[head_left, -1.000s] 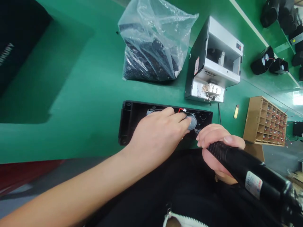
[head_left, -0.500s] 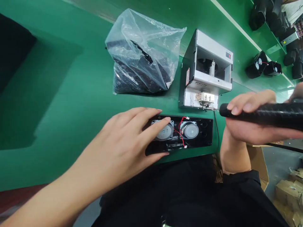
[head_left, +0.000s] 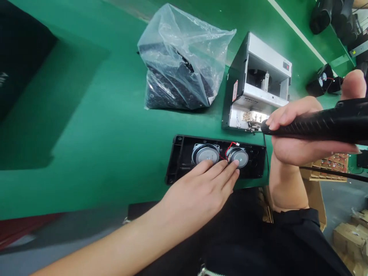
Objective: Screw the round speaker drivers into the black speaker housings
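Observation:
A long black speaker panel [head_left: 184,153] lies on the green table with two round silver speaker drivers, a left one [head_left: 207,154] and a right one [head_left: 239,156], plus thin red wires with white plugs. My left hand [head_left: 201,188] rests over its near edge, fingers stretched out with the tips on or close to the drivers. My right hand [head_left: 296,134] is wrapped round a black electric screwdriver [head_left: 319,122]. Its front end is at the outlet of the silver and black screw feeder [head_left: 267,92]; the bit itself is hard to make out.
Behind the panel sits a clear plastic bag [head_left: 184,65] with black parts inside. A black box-like object [head_left: 20,61] stands at the left. Small black speaker boxes [head_left: 320,78] are at the far right, and cardboard boxes [head_left: 349,239] lie on the floor.
My left hand has moved right along the panel, from its left end to the drivers, uncovering that end. The screwdriver has come left, closer to the feeder's outlet. The view has shifted slightly.

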Demonstrator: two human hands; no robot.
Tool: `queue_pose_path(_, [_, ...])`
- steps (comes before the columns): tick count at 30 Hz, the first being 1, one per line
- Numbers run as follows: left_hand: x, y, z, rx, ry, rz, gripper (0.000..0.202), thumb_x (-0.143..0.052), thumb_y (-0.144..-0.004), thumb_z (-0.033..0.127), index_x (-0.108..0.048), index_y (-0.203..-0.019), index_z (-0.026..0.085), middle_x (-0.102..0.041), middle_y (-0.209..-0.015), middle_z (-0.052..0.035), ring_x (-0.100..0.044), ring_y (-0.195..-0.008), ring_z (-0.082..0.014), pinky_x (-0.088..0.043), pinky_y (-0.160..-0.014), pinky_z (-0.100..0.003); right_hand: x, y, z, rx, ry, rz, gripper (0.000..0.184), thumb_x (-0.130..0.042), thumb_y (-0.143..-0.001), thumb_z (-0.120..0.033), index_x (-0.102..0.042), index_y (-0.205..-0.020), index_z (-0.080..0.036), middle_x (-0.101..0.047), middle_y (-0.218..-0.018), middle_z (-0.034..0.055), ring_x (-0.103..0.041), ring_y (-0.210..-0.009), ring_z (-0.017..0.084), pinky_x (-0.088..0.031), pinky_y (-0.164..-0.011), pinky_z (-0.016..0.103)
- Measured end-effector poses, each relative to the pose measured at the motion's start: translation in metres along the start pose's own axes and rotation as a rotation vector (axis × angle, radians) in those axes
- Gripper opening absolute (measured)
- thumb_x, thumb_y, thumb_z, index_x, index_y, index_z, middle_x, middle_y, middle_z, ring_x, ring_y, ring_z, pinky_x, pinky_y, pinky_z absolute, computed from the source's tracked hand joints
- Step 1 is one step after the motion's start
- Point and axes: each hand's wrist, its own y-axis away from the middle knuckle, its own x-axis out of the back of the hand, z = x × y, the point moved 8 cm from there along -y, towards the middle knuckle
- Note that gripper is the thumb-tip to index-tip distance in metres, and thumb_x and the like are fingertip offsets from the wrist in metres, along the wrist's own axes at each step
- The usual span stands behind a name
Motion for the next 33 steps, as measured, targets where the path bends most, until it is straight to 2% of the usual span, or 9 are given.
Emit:
queue_pose_path(3, [-0.003,-0.001,-0.001,-0.014,-0.050,0.001,0.034,-0.068,-0.111,0.007,-0.089,-0.136,0.012,-0.088,-0.151,-0.0185,-0.086,-0.126,-0.0324,-0.066,-0.102,-0.045,0.003,0.005,0.009,-0.103,0.104,-0.021,0.077,-0.027,-0.110,-0.096,-0.070,-0.093,-0.034,-0.043,-0.070,-0.0021,-0.040,-0.043,0.014,-0.043,-0.037,0.031])
queue_pose_path(5, [-0.002,-0.001,-0.002,-0.012,-0.058,0.008,0.033,-0.066,-0.111,0.007,-0.090,-0.134,0.012,-0.088,-0.150,-0.0182,-0.085,-0.122,-0.0314,-0.065,-0.099,-0.043,0.003,0.009,0.021,-0.229,0.085,-0.039,0.086,-0.019,-0.106,-0.102,-0.075,-0.113,-0.037,-0.042,-0.071,-0.0030,-0.042,-0.043,0.014,-0.044,-0.038,0.032])
queue_pose_path(7, [-0.001,-0.002,-0.004,-0.005,-0.058,0.019,0.031,-0.067,-0.112,0.008,-0.091,-0.132,0.012,-0.089,-0.148,-0.0178,-0.085,-0.118,-0.0305,-0.063,-0.095,-0.043,0.002,0.009,0.025,-0.277,0.009,-0.009,0.082,-0.027,-0.106,-0.102,-0.071,-0.139,-0.041,-0.043,-0.072,-0.0052,-0.043,-0.040,0.014,-0.040,-0.036,0.031])
queue_pose_path(11, [-0.001,-0.004,-0.004,-0.002,-0.065,0.035,0.030,-0.066,-0.113,0.008,-0.092,-0.127,0.015,-0.090,-0.146,-0.0159,-0.084,-0.116,-0.0293,-0.062,-0.093,-0.042,0.002,0.005,0.018,-0.190,-0.080,0.090,0.054,-0.043,-0.116,-0.082,-0.067,-0.144,-0.043,-0.046,-0.069,-0.0073,-0.042,-0.037,0.013,-0.034,-0.034,0.029])
queue_pose_path(16, [-0.001,-0.005,-0.004,0.000,-0.072,0.033,0.026,-0.067,-0.117,0.015,-0.092,-0.126,0.014,-0.091,-0.145,-0.0138,-0.084,-0.112,-0.0283,-0.062,-0.090,-0.043,-0.007,0.007,0.021,-0.253,-0.047,0.016,0.061,-0.036,-0.112,-0.090,-0.060,-0.142,-0.041,-0.047,-0.071,-0.0064,-0.044,-0.038,0.016,-0.037,-0.036,0.033])
queue_pose_path(19, [-0.002,-0.003,-0.004,0.007,-0.061,0.029,0.022,-0.073,-0.115,0.017,-0.092,-0.127,0.015,-0.091,-0.144,-0.0141,-0.084,-0.112,-0.0285,-0.060,-0.090,-0.043,-0.004,0.006,0.019,-0.198,-0.066,0.049,0.062,-0.035,-0.114,-0.086,-0.066,-0.141,-0.040,-0.047,-0.071,-0.0046,-0.040,-0.039,0.016,-0.033,-0.037,0.033])
queue_pose_path(25, [-0.008,0.001,-0.004,-0.005,-0.045,0.025,0.023,-0.072,-0.115,0.016,-0.090,-0.129,0.013,-0.090,-0.147,-0.0156,-0.081,-0.112,-0.0287,-0.056,-0.090,-0.043,-0.004,0.005,0.019,-0.223,-0.052,0.057,0.075,-0.043,-0.114,-0.080,-0.049,-0.181,-0.046,-0.052,-0.073,-0.0036,-0.043,-0.041,0.018,-0.034,-0.040,0.034])
queue_pose_path(30, [-0.010,0.003,-0.003,0.001,-0.066,0.024,0.023,-0.075,-0.115,0.018,-0.090,-0.131,0.012,-0.090,-0.149,-0.0146,-0.081,-0.113,-0.0288,-0.057,-0.092,-0.044,0.002,0.006,0.010,-0.242,-0.135,0.085,0.064,-0.055,-0.109,-0.085,-0.084,-0.147,-0.042,-0.055,-0.063,-0.0053,-0.041,-0.037,0.013,-0.033,-0.035,0.026])
queue_pose_path(33, [-0.011,0.004,-0.001,-0.013,-0.095,0.018,0.024,-0.076,-0.112,0.016,-0.090,-0.132,0.013,-0.090,-0.149,-0.0132,-0.080,-0.109,-0.0274,-0.058,-0.090,-0.044,0.018,0.000,-0.014,-0.301,-0.187,0.092,0.058,-0.056,-0.111,-0.087,-0.092,-0.130,-0.045,-0.062,-0.066,-0.0057,-0.053,-0.042,0.011,-0.050,-0.044,0.024])
